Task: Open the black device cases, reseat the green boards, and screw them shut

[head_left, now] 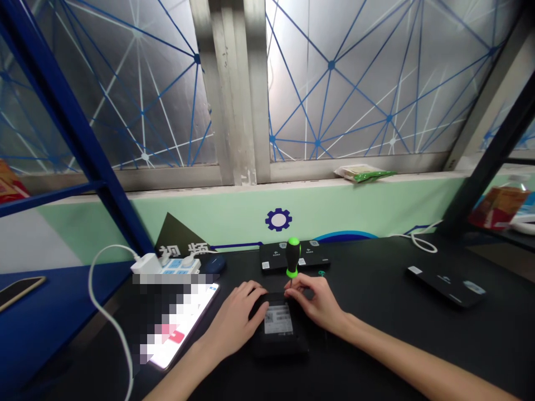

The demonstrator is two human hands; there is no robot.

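Observation:
A flat black device [279, 341] with a white printed label lies on the black table in front of me. My left hand [239, 313] grips its left side, the thumb beside the label and the fingers over the far left corner. A screwdriver [293, 257] with a black and bright green handle stands upright at the device's far right corner. Low on its thin shaft, the fingertips of my right hand [314, 298] are pinched. The screwdriver's tip is hidden by those fingers.
Behind the screwdriver lie black boxes [273, 259]; another black box [447, 287] is at the right. To the left are a lit phone [184, 328], a power strip [179, 267] with a white cable, and a dark blue case [216, 264]. A green packet [363, 172] rests on the sill.

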